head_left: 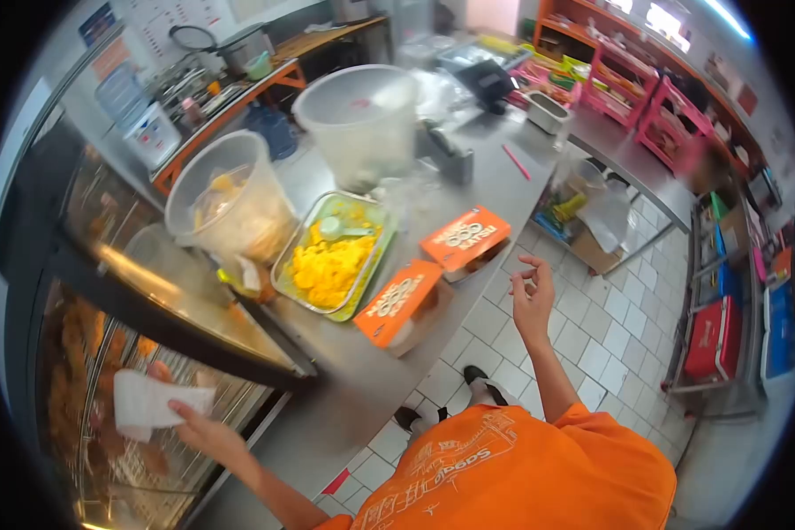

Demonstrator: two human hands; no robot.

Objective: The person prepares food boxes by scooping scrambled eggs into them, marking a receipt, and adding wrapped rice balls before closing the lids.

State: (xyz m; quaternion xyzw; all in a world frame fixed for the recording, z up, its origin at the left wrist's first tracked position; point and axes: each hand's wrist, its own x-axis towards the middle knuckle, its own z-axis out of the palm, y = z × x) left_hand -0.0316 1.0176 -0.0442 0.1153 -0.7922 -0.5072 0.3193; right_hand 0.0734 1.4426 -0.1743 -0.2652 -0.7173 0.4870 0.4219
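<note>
My left hand (pixel 194 426) holds a white paper sheet (pixel 155 405) inside the lit display cabinet, over a wire rack (pixel 185 450) with browned food pieces. Fingers slightly curled and apart, my right hand (pixel 532 296) hangs empty over the floor beside the counter. Two orange-topped boxes, one nearer (pixel 402 302) and one farther (pixel 465 238), stand at the counter's edge between my hands. Behind them lies a metal tray of yellow food (pixel 331 265) with a pale green scoop (pixel 340 229) in it.
Two large translucent tubs (pixel 230 199) (pixel 358 115) stand behind the tray. The cabinet's dark frame (pixel 168 300) crosses the left side. A pink pen (pixel 516 162) and a metal container (pixel 548 112) are farther along the counter. A red box (pixel 714 340) sits on the right shelf.
</note>
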